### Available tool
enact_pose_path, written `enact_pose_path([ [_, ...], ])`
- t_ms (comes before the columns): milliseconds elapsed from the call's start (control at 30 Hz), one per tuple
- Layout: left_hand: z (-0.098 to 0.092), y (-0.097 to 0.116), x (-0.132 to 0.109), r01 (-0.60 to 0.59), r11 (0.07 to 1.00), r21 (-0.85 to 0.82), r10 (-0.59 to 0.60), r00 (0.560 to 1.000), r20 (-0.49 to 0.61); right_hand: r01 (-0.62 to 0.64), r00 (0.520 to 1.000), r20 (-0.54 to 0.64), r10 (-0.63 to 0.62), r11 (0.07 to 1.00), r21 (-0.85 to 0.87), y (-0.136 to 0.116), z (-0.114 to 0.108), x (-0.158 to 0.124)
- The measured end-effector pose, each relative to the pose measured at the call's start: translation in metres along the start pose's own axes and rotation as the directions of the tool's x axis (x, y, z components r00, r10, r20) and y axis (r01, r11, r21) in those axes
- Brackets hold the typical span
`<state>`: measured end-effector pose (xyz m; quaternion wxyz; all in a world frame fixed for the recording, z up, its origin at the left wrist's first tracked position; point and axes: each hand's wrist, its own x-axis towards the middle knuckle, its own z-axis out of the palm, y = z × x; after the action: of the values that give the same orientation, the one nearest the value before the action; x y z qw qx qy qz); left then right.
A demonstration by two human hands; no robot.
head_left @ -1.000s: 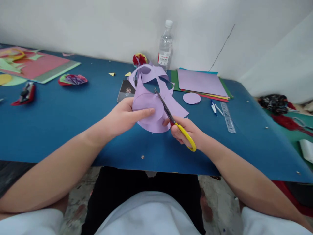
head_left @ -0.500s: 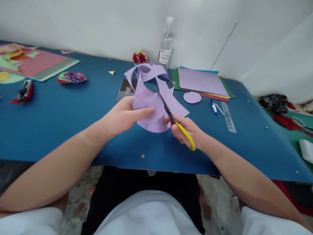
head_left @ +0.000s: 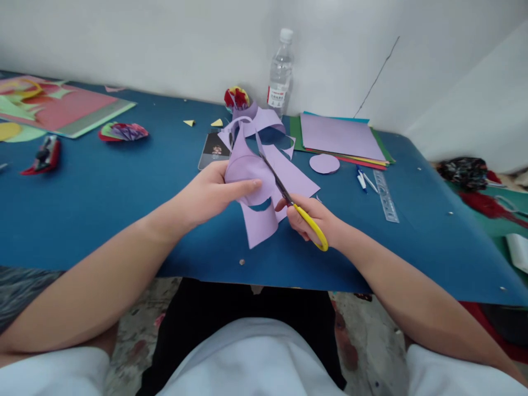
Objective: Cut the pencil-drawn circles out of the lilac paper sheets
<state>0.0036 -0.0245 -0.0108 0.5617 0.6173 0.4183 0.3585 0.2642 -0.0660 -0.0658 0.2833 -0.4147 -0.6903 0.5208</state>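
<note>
My left hand [head_left: 225, 190] pinches a piece of purple paper [head_left: 246, 166], its thumb lying flat on top. A drawn curve shows on this paper, and a cut strip bends down below my thumb. In my right hand [head_left: 307, 216] is a pair of scissors [head_left: 310, 224] with yellow handles, its dark blades reaching the right side of the paper. Purple paper offcuts [head_left: 291, 170] lie under and behind the blades. A cut purple paper circle [head_left: 324, 163] rests on the table to the right.
A water bottle [head_left: 281, 77] stands by the wall. Right of it is a stack of coloured paper [head_left: 342, 136], with pens [head_left: 362, 180] and a clear ruler [head_left: 385, 198] nearer. At left lie a stapler [head_left: 46, 155], a folded paper flower [head_left: 124, 131] and paper scraps [head_left: 53, 107].
The cut strip of purple paper has swung down below my left thumb, leaving a gap by the curve. A second yellow scrap now shows behind. Both hands keep their hold.
</note>
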Motion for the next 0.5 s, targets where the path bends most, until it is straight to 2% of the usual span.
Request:
enact_pose_path([
  [200, -0.0004, -0.0022, 0.0013, -0.013, 1.0, -0.005, 0.013, 1.0, 0.011, -0.026, 1.0, 0.0, 0.026, 1.0, 0.004, 0.0045, -0.0011, 0.0001],
  [500, -0.0011, -0.0003, -0.001, -0.017, 1.0, 0.018, 0.017, 1.0, 0.021, -0.039, 0.999, -0.025, 0.038, 0.999, -0.029, -0.0047, -0.0001, -0.0017],
])
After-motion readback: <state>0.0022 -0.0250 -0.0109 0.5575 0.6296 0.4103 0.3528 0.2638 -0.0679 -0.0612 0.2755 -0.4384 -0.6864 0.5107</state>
